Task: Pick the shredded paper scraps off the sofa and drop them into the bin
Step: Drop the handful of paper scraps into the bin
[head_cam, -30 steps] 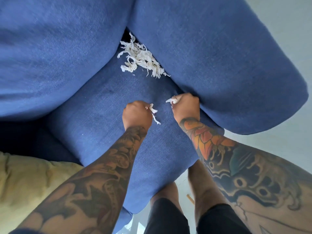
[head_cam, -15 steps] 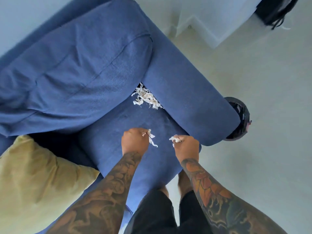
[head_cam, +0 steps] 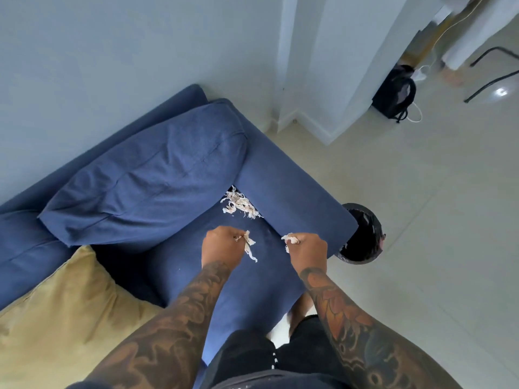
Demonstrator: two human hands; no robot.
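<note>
1. The left hand (head_cam: 222, 245) is closed into a fist above the seat of the dark blue fabric sofa (head_cam: 157, 175), its fingers curled round a few white shredded paper strips (head_cam: 249, 246) that dangle from its right side.
2. The right hand (head_cam: 309, 248) is likewise fisted, gripping a small white wad of paper shreds (head_cam: 290, 238) that pokes out at its far left edge.
3. The two hands are level with each other and a little apart, both over the seat cushion.
4. A loose pile of white shredded paper scraps (head_cam: 240, 204) lies on the seat in the far corner, where the back cushion meets the right armrest (head_cam: 292, 197).
5. A round black bin (head_cam: 362, 234) stands on the pale tiled floor (head_cam: 435, 248) just beyond the near end of that armrest, to the right of the right hand and partly hidden by the armrest.
6. A mustard-yellow cushion (head_cam: 64, 313) sits on the sofa at the near left.
7. A black backpack (head_cam: 394, 92) leans against the white wall at the far right.
</note>
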